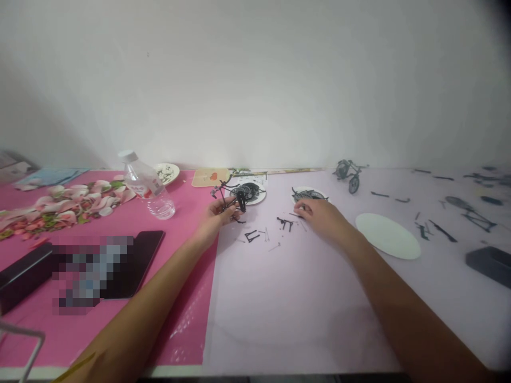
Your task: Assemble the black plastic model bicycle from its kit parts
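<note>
The tabletop ran right up against a plain white wall. Its left half was under a glossy pink cover, and the rest was a pale lilac sheet. The left hand was up just by the seam between the two, fingers closed round a little black bike frame, right in front of a plate of black wheels. The right hand lay palm down on the lilac side, its fingers low by another plate of parts. Honestly couldn't tell if they'd pinched anything.

Loose black bits were scattered between the hands. On the pink side there was a clear water bottle, a heap of pink petals and a dark phone. Over on the right sat a bare white plate, a small model bike standing near the wall, and more parts well off toward the edge.
</note>
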The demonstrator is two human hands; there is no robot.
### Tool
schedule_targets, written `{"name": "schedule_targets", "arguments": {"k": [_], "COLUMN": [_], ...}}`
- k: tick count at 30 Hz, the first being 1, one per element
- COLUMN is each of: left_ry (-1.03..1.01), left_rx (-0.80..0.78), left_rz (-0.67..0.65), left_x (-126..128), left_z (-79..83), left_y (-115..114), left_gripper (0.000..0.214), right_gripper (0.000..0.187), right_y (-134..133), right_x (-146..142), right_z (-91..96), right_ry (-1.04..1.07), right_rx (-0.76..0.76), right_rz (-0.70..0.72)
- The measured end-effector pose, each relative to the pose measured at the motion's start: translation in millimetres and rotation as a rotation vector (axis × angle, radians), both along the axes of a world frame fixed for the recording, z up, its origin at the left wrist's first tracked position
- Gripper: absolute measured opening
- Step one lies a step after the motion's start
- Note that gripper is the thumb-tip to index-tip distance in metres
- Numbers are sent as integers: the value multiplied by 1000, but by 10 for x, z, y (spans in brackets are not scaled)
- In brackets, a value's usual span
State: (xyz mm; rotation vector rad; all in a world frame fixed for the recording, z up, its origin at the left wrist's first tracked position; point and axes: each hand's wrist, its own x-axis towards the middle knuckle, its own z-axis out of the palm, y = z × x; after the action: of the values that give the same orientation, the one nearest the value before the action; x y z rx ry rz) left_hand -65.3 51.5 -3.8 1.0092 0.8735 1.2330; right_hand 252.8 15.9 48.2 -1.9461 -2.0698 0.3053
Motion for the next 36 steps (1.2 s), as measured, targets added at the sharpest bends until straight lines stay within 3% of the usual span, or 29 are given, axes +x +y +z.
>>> {"name": "schedule_targets", "arguments": {"k": [7, 13, 21, 28, 36], "left_ry": [11, 29, 26, 49, 42], "left_rx": [-19, -13, 32, 11, 17], "left_rz": [6, 4, -23, -29, -11], "left_x": [1, 9, -23, 11, 8], "left_z": [4, 17, -102, -55, -69], "left_y": [-2, -15, 39, 0, 15], "left_gripper": [53, 52, 53, 54, 53], "right_gripper": [20, 20, 19, 21, 23], "right_y": [58, 33, -2, 6, -12], "right_x": [223, 161, 78, 51, -66], "right_z": [-64, -23, -86, -96, -111], "right_ry": [-52, -10, -24, -26, -3], "right_rx": [-114, -219, -238, -234, -109], "right_rz": [30, 50, 83, 95, 84]}}
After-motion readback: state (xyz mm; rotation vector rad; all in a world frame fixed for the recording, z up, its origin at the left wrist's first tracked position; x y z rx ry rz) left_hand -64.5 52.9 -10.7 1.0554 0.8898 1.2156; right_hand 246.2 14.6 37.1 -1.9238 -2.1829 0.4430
